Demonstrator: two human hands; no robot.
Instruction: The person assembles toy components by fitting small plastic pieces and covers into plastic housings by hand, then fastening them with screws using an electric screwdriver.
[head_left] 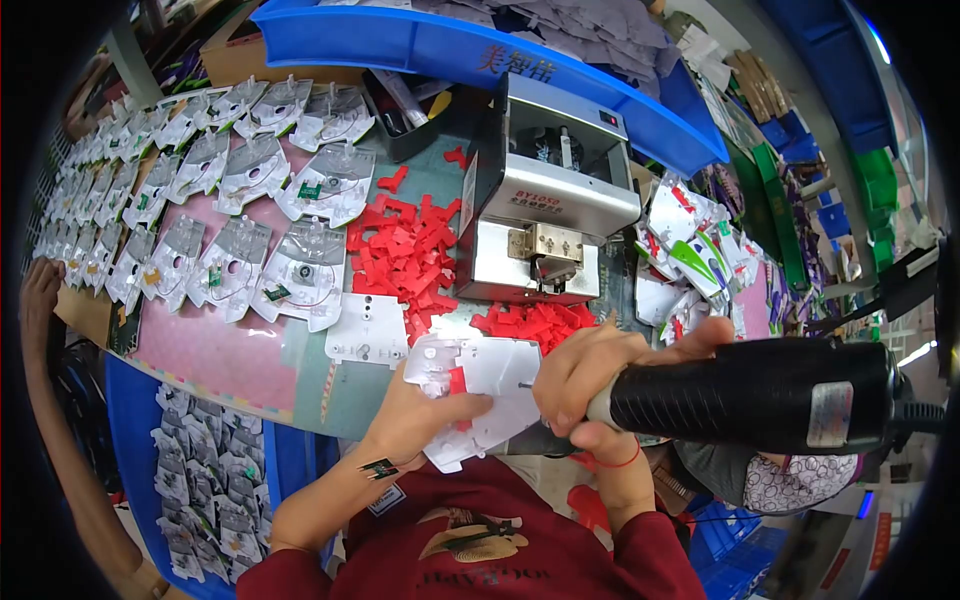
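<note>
My left hand grips a white plastic part, its thumb lying across the face near a red piece set in the part. Wrapped round the front end of a black electric screwdriver is my right hand. A screw shows at the part's right side, close to my right fingers; the tool's tip is hidden behind them. Just beyond the part, red pieces lie in a heap, with more in front of a silver screw feeder. A flat white plate rests left of them.
Rows of white and grey assemblies cover the left of the table. Blue bins stand behind and below left. White-green parts are piled at right. Another person's arm is at the far left.
</note>
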